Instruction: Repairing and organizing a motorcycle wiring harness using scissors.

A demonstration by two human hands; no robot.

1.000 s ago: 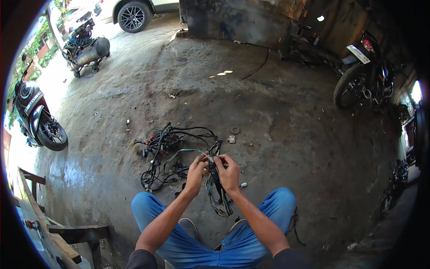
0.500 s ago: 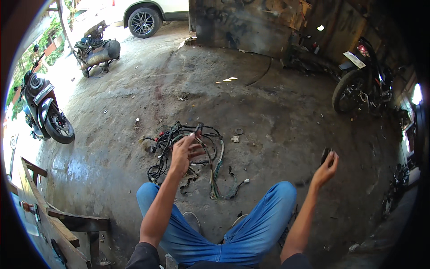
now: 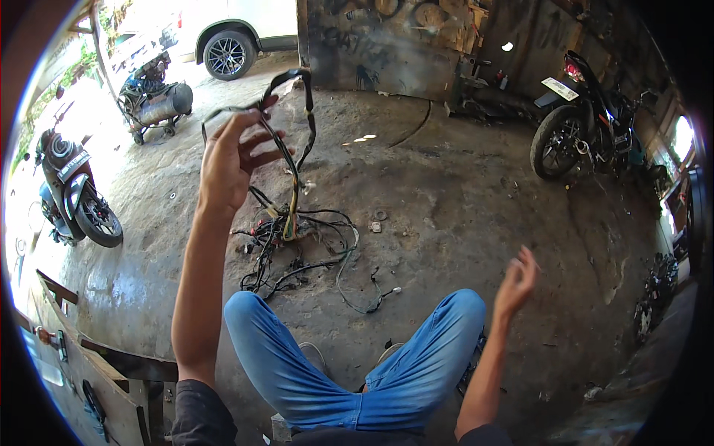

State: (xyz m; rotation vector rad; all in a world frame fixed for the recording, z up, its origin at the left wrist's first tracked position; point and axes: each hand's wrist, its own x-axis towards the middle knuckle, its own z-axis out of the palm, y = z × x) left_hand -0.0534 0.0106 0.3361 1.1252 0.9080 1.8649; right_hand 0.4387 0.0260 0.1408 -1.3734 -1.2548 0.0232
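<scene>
Left hand (image 3: 234,160) risen, gripping tangled black wire harness (image 3: 297,223) off concrete floor (image 3: 446,208); right hand (image 3: 517,282) spread, empty; dangling connectors may snag.

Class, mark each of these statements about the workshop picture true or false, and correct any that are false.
1. The left hand holds up part of a wire harness. True.
2. The right hand grips a spanner. False: it is open and holds nothing.
3. The rest of the harness lies on the concrete floor. True.
4. The person wears red trousers. False: the jeans are blue.
</scene>
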